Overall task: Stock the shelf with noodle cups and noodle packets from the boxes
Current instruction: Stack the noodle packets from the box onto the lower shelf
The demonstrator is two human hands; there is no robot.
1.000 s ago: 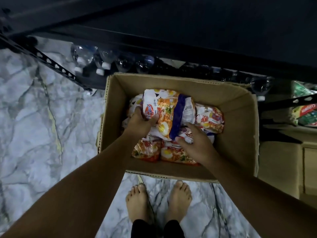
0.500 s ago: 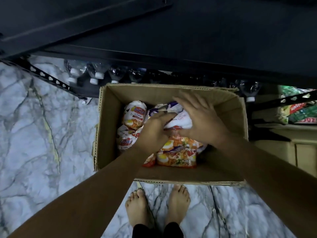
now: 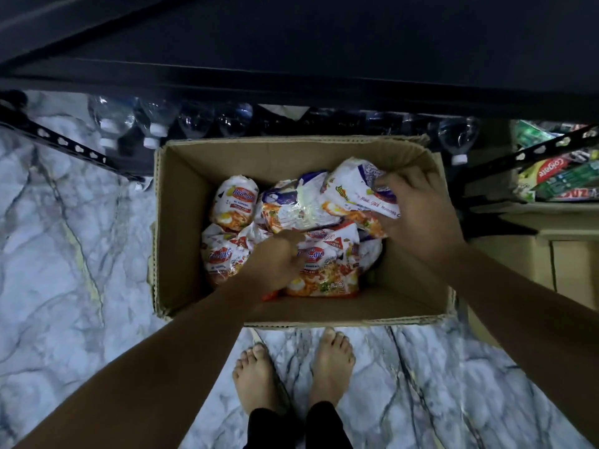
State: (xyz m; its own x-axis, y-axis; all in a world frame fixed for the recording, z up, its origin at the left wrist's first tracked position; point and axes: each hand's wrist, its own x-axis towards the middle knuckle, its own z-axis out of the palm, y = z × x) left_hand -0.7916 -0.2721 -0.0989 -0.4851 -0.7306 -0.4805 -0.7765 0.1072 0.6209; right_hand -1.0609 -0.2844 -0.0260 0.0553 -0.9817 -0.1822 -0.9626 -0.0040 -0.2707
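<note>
Marble floor (image 3: pixel 64 254), grey-white veined, fills the left. Black slotted shelf upright (image 3: pixel 64 147) crosses it at an angle. Clear water bottles (image 3: pixel 111 121) with white caps lie in a row under the dark shelf (image 3: pixel 291 43), just behind the box. Open cardboard box (image 3: pixel 181 196) stands on the floor, its far wall close to the bottles. Pile of noodle packets (image 3: pixel 233 202) sits inside, white-and-orange wrappers, crowded toward the left and middle of the box. Left hand (image 3: pixel 275 260) is down in the pile, fingers curled, tips hidden among wrappers; cannot tell if it grips one. Bare feet (image 3: pixel 256 377) stand just in front of the box's near wall. Raised packet (image 3: pixel 353 196) is tilted above the pile's right side. Right hand (image 3: pixel 418 215) is clamped on its right end, fingers wrapped over the top. Toothpaste cartons (image 3: pixel 551 170) are stacked on a low shelf at far right.
</note>
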